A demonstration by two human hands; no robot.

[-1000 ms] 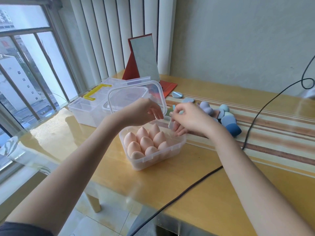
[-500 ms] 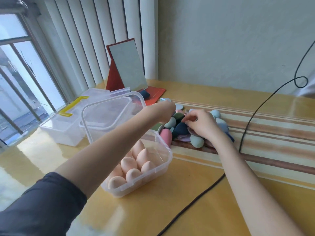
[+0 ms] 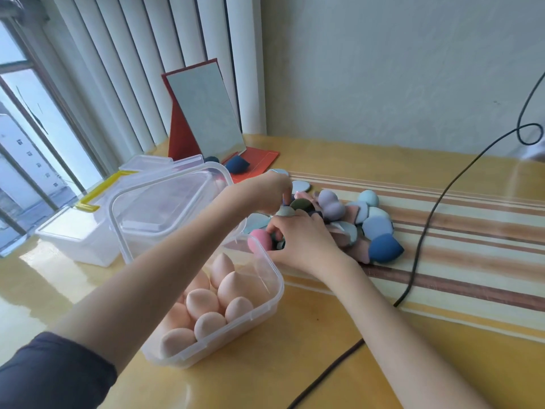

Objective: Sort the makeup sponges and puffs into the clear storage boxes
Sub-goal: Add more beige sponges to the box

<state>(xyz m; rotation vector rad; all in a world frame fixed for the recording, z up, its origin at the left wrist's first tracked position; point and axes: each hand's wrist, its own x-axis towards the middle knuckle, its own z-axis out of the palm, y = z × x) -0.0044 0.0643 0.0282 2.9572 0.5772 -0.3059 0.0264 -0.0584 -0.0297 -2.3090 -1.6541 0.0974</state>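
Note:
A clear storage box holds several peach egg-shaped sponges, and its lid stands open behind it. Just right of the box, a pile of sponges and puffs in blue, lilac, pink and green lies on the striped mat. My left hand reaches over the box, its bent fingertips pinching a small blue piece at the pile's far left. My right hand lies on the pile's near left, fingers curled round a dark sponge beside a pink sponge.
A second clear box with a yellow handle stands at the left by the window. A red-backed mirror stands at the back with a dark blue sponge on its base. A black cable crosses the mat and table at the right.
The view has moved closer to the pile. My right hand slid left and nearer, toward the pink sponge by the box corner. My left hand stays at the far side of the pile.

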